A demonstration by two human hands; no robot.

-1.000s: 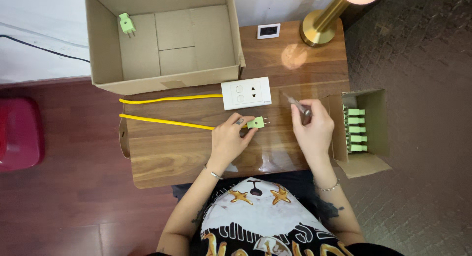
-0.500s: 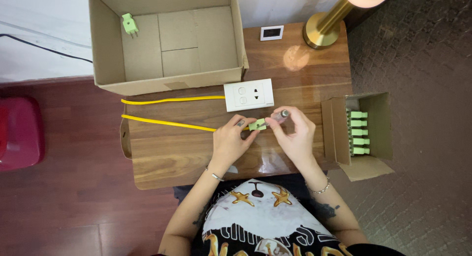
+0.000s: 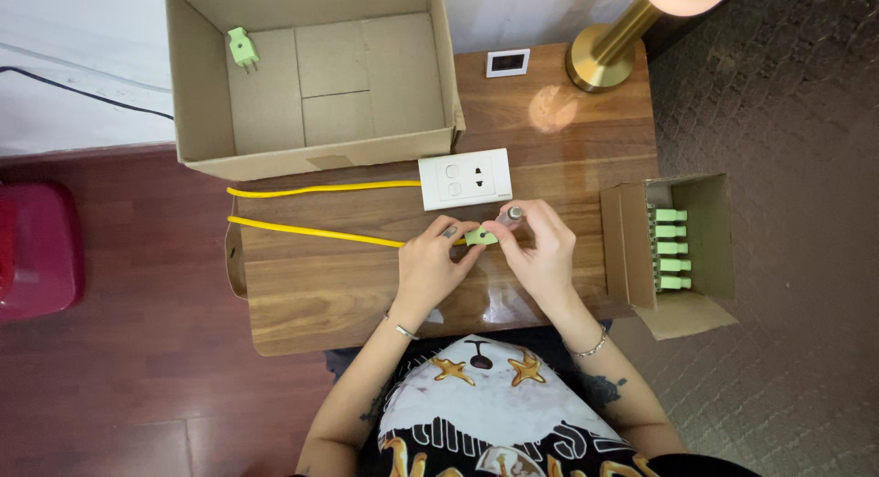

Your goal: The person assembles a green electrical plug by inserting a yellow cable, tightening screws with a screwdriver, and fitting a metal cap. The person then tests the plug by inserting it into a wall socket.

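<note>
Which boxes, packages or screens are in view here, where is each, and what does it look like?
Large cardboard box: table's far left, open, brown, one green plug inside.
Small cardboard box: table's right edge, open, brown, row of green plugs.
Small screen: far edge by the brass lamp base, white frame, dark face.

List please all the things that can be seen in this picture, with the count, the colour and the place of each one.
green plug: 1, light green, pinched between both hands over the table
screwdriver: 1, grey, in the right hand, at the plug
yellow cable: 1, yellow, two runs across the table, one to the plug
wall socket plate: 1, white, on the table above the hands
large cardboard box: 1, brown, open, top left
spare plug: 1, light green, inside the large box
small cardboard box: 1, brown, right of the table
plugs in small box: 5, light green, in a column
lamp base: 1, brass, top right
small screen: 1, white frame, beside the lamp
table: 1, brown wood
red object: 1, on the floor, left
left hand: 1, holds the plug
right hand: 1, holds the screwdriver
</note>
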